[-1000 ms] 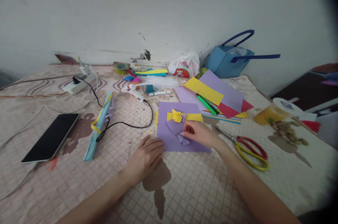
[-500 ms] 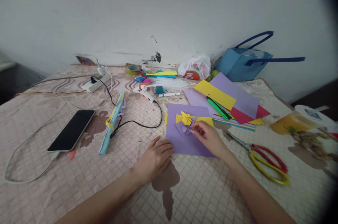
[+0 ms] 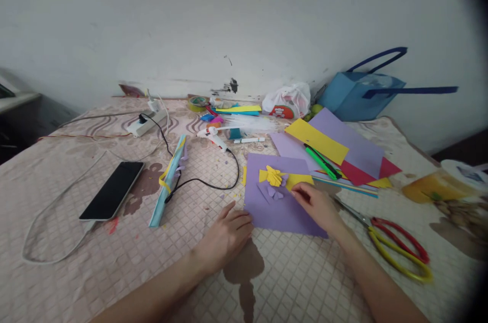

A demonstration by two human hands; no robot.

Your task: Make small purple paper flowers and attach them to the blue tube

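Note:
A purple paper sheet (image 3: 280,219) lies flat on the table. On it are a yellow paper flower (image 3: 273,175), a yellow paper strip (image 3: 299,181) and cut purple paper pieces (image 3: 274,193). My left hand (image 3: 230,231) rests flat beside the sheet's lower left edge, fingers spread and touching it. Over the right part of the sheet, my right hand (image 3: 314,205) has its fingers curled together, just right of the purple pieces and below the strip. Whether anything small is between those fingertips is hidden. Scissors (image 3: 381,234) with red and yellow handles lie right of this hand.
A white glue gun (image 3: 215,139) with a black cord lies behind the sheet. To the left are a light blue folded strip (image 3: 164,193) and a phone (image 3: 113,191). A green cutter (image 3: 322,161) rests on coloured papers (image 3: 353,142). A drink cup (image 3: 438,183) stands far right.
My right hand has drawn back a little to the right from the purple pieces, which stay on the sheet. My left hand keeps its place. The view has shifted slightly.

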